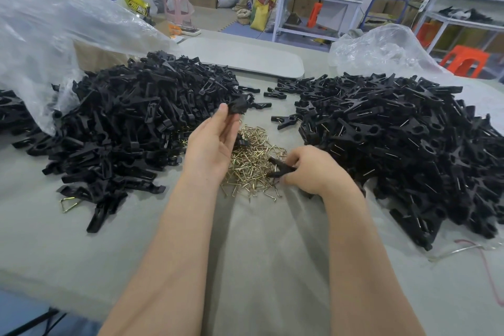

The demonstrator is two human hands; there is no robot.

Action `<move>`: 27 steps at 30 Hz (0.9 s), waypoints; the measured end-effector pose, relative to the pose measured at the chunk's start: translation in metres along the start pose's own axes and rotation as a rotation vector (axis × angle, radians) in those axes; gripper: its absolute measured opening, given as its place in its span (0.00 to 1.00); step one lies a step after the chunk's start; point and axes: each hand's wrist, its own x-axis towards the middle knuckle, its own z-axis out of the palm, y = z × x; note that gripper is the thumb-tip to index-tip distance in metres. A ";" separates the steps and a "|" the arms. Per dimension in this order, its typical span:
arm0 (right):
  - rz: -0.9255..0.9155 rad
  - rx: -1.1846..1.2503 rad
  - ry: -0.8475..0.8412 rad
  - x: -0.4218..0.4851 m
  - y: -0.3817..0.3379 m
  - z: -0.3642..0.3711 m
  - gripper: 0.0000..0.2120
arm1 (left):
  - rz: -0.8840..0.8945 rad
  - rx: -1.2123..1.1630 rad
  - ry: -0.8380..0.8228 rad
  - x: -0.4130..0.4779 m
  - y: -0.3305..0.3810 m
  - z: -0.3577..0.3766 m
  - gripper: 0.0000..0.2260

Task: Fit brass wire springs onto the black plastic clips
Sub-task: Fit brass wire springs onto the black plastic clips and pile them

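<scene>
Both hands loaded over the brass springs.
Risk first: the left hand, mid-frame, merely pinches a black clip part at its fingertips, so it could slip into the loose pile at left. The tangled springs may also lift in clumps. Right of them, the right hand curls its fingers tightly round another clip, just over the heap.

The left forearm and right forearm are bare and reach forward from the near edge of the tabletop. The left hand is raised, palm turned inward, and pinches a black clip part at the tips of thumb and fingers. The right hand sits lower, knuckles up, its fingers curled round a black clip.
</scene>
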 end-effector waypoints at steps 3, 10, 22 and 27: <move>-0.017 0.310 0.252 0.004 0.009 -0.006 0.05 | 0.045 -0.060 0.077 -0.001 0.002 0.001 0.03; -0.189 1.500 0.743 0.008 0.008 -0.015 0.40 | 0.116 -0.148 0.164 -0.002 0.006 0.002 0.02; -0.074 -0.012 0.019 0.008 -0.017 0.022 0.20 | -0.110 -0.066 0.070 -0.003 0.003 0.001 0.05; -0.076 0.124 0.169 0.012 -0.012 0.024 0.11 | -0.180 -0.149 0.063 -0.003 0.003 0.000 0.04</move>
